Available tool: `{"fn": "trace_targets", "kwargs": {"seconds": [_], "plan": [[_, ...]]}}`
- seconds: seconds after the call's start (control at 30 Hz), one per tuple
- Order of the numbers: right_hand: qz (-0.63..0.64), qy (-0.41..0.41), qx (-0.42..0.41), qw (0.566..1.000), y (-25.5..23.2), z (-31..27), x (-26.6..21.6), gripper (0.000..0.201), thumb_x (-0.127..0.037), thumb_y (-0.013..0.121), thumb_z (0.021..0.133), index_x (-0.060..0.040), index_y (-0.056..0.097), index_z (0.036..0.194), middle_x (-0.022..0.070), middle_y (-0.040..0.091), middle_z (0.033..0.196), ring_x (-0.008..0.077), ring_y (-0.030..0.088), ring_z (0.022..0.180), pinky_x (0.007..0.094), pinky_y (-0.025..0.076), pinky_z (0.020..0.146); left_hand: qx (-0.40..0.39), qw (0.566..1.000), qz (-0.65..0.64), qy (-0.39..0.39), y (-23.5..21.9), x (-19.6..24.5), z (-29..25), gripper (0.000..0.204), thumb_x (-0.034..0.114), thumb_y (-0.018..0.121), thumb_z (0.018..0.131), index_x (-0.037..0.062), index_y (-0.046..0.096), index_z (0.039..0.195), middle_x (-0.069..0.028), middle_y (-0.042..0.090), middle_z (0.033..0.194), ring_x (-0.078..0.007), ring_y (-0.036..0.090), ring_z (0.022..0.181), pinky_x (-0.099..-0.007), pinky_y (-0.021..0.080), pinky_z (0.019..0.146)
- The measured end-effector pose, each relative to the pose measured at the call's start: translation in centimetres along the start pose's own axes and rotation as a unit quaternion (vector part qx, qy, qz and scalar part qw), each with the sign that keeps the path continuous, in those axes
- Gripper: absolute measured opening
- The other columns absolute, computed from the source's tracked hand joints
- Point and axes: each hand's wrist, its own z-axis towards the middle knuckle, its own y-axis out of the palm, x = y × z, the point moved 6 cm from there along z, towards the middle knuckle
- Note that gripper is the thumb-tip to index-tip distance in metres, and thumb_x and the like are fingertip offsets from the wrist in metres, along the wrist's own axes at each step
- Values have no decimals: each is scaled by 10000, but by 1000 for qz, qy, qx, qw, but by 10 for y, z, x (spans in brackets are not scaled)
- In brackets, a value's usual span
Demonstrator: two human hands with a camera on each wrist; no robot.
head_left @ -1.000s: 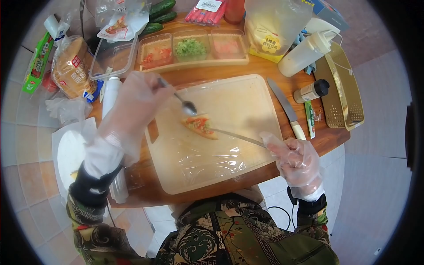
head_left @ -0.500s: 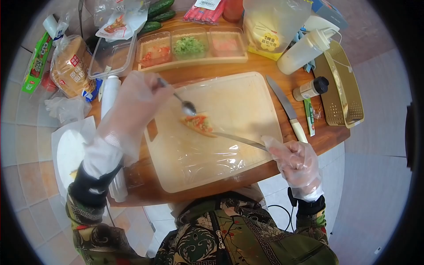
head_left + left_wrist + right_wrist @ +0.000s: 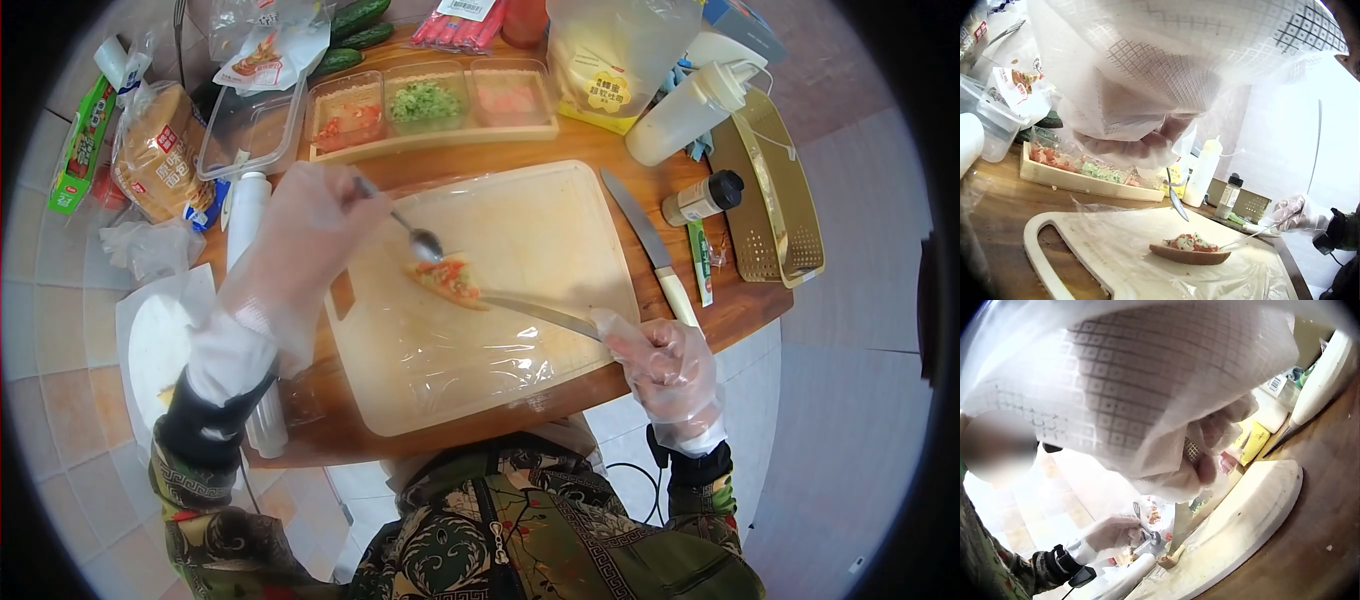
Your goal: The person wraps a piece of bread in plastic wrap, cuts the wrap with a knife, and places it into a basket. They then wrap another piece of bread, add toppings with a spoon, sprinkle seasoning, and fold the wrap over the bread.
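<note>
A filled piece of bread (image 3: 447, 283) lies on the cutting board (image 3: 540, 220), topped with red and green bits; in the left wrist view the bread (image 3: 1190, 257) rests crust side down. My gloved left hand (image 3: 305, 240) holds a spoon (image 3: 425, 244), its bowl just above the filling's far edge. From the right, my gloved right hand (image 3: 668, 375) grips a long flat blade (image 3: 545, 313), whose tip touches or nearly touches the bread's near right end. In the right wrist view the glove hides most of the fingers.
Beyond the board stands a wooden tray (image 3: 430, 147) with three filled tubs. A knife (image 3: 640, 228), a seasoning bottle (image 3: 704, 198) and a basket (image 3: 775, 200) are at the right. Bagged bread (image 3: 160, 150) and a long white roll (image 3: 250, 215) are at the left.
The view has shifted slightly. The blade and my right hand sit a little lower relative to the bread; my left hand and the spoon have hardly moved.
</note>
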Motion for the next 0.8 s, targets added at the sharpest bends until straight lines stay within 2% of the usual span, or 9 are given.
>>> {"fn": "trace_targets", "kwargs": {"seconds": [0.13,0.27,0.47,0.53,0.63,0.77,0.8], "plan": [[-27,-13,-27,999,1,2,-1,631,39,718,642,-300,736,1173,21,648,825,267,616,716,381,505,604,3,1000,11,5,-1,2,-1,259,175,711,867,-50,653,752,-38,587,610,-82,495,569,-287,376,530],[-53,-18,-12,998,-2,-2,-2,638,44,714,643,-295,730,1183,28,649,813,280,621,721,390,497,590,6,1000,18,10,-1,3,-1,258,172,713,868,-53,652,758,-41,586,608,-85,495,567,-286,374,529],[1,-5,-26,1000,-5,-1,1,604,64,694,640,-260,736,1148,40,643,781,295,620,675,408,478,567,-2,1000,-13,0,2,-1,-1,241,165,708,875,-44,662,764,-33,601,624,-78,512,576,-275,383,530],[56,28,-34,997,-5,-1,3,559,69,690,651,-236,741,1116,50,637,758,298,614,655,411,470,558,-2,1000,-19,-2,2,-3,0,236,165,703,880,-39,669,766,-26,603,623,-73,524,579,-273,390,528],[44,37,-59,997,-9,4,-1,533,71,695,651,-217,744,1097,52,639,760,296,623,666,403,474,563,2,1000,-5,-7,1,2,0,237,169,700,880,-41,672,774,-30,606,625,-75,535,582,-272,396,531],[66,58,-33,996,-13,6,0,501,73,687,658,-201,753,1071,56,661,793,290,629,686,383,489,586,-1,999,37,1,-5,16,7,234,168,694,878,-43,673,778,-33,614,633,-78,535,582,-271,396,533],[67,30,1,997,-17,10,-3,490,71,684,661,-188,757,1070,60,671,816,280,632,698,374,496,601,-3,999,41,4,-7,19,11,235,169,689,878,-43,671,777,-32,614,635,-78,532,576,-270,396,532]]}}
